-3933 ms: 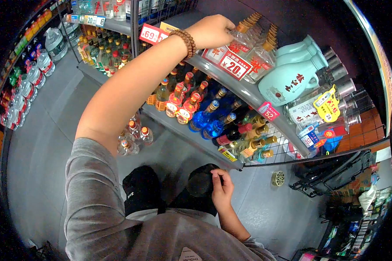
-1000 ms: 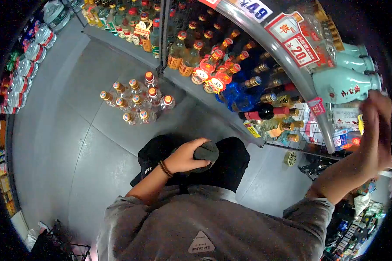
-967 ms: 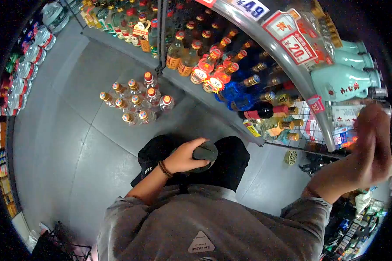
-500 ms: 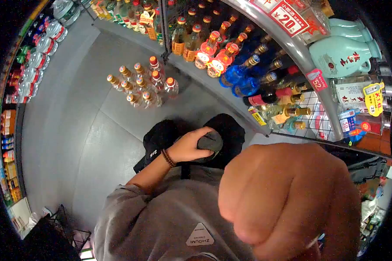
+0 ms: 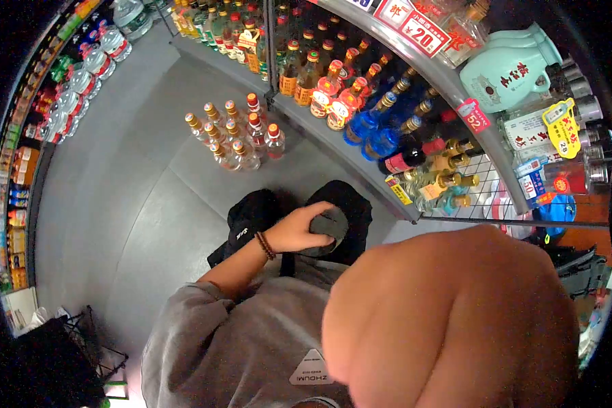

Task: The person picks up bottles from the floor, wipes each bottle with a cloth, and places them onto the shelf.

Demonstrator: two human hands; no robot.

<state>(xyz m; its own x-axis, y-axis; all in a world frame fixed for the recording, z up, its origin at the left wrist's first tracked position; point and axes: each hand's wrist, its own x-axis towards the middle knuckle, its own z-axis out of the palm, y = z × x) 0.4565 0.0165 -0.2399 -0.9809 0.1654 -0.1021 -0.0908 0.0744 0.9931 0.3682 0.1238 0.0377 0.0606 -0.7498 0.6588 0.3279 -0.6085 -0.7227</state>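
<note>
Left hand (image 5: pixel 296 232) gripped grey cloth (image 5: pixel 330 230); right hand (image 5: pixel 449 319) loomed lower right.
The cloth sat near frame centre, between curved fingers and thumb. The right hand's closure and contents could not be determined. Bottles (image 5: pixel 235 136) stood upper left of centre.

Faintly glossy grey floor (image 5: pixel 88 224), thin seams (image 5: pixel 141 209), grey-edged shelving (image 5: pixel 503 163), dark wire mesh (image 5: pixel 483 202)

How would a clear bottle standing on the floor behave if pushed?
A bottle would likely tip if pushed near its narrow neck. Once down, its rounded sides might let it roll. Closely packed neighbours might topple too.
</note>
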